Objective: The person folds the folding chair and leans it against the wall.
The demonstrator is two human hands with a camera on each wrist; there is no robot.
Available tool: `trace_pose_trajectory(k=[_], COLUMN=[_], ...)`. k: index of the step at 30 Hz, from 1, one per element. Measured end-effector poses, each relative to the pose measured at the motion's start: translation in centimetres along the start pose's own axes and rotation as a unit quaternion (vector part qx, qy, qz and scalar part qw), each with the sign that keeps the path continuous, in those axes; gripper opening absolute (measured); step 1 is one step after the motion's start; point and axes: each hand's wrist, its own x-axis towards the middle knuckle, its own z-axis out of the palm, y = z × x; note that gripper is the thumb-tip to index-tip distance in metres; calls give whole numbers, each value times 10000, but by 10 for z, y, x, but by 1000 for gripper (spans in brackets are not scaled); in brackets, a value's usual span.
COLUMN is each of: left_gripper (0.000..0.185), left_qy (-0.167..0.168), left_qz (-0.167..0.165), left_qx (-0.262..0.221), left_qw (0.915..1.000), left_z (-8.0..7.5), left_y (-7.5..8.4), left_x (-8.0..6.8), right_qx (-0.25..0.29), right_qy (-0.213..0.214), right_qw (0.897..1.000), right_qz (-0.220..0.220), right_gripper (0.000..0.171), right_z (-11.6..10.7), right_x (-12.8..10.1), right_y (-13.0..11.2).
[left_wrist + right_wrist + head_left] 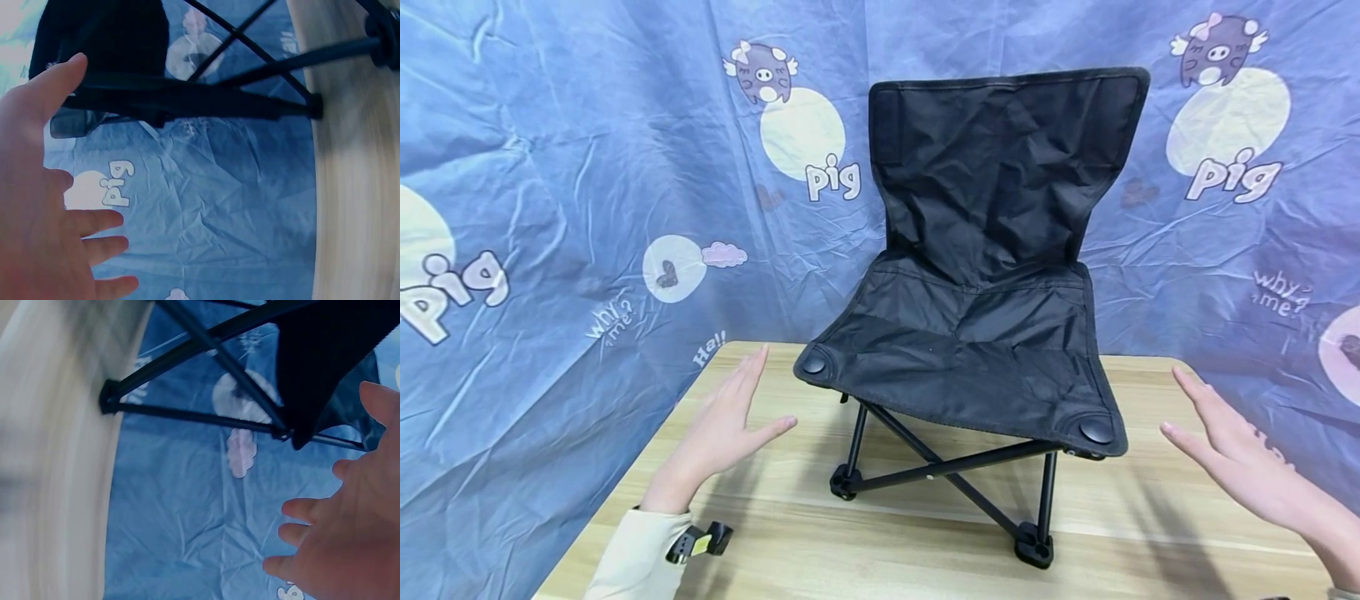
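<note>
The folding chair (992, 275), crinkled black fabric on thin crossed black metal legs, stands unfolded mid-tabletop (820, 533), pale wood grain. My left hand (722, 429) and right hand (1240, 450) flank it, apart, each grip released, fingers straight. Behind hangs a wrinkled blue cartoon-pig cloth (587, 208).

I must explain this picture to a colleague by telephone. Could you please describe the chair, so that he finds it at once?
On the wooden table before the blue cartoon-pig cloth stands a small folding chair, between two open hands. It is the only black thing: fabric seat and back on crossed metal legs.
</note>
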Motion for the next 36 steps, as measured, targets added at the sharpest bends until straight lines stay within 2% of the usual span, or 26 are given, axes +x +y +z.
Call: trace_pose_trajectory(k=[4,7,11,15,19,22,26,27,29,32,34,36], left_gripper=[102,102,103,103,100,97,94,93,90,87,86,84], left_qy=[72,178,344,419,430,395,262,216,114,-23,-85,-125], left_qz=[93,182,440,772,937,1020,1154,1199,1271,1455,1587,1704], left_qx=[-524,-884,-1453,-1944,-2269,-2539,-3008,-3136,-3415,-3782,-3979,-4151], left_qw=[9986,9958,9878,9770,9684,9610,9463,9417,9312,9142,9035,8936], left_z=[-1,1,2,3,5,6,9,9,11,13,15,17], left_y=[6,10,15,19,20,21,22,23,23,24,24,25], left_x=[0,0,0,1,3,4,4,4,5,6,7,8], right_qx=[341,714,1192,1376,1489,2208,3229,3355,3575,3781,3871,4024], right_qy=[-157,-6,205,172,70,-169,-679,-771,-979,-1220,-1312,-1350], right_qw=[9991,9972,9891,9855,9836,9651,9256,9194,9087,8987,8939,8843], right_qz=[212,-199,-836,-978,-1013,-1396,-1855,-1901,-1921,-1857,-1840,-1946], right_gripper=[69,71,73,71,66,64,61,61,61,61,60,59], right_z=[-2,1,6,7,6,4,3,4,5,7,9,13], right_x=[0,2,7,6,4,6,9,9,8,5,4,4], right_y=[-5,-7,-11,-17,-26,-32,-38,-39,-40,-40,-42,-44])
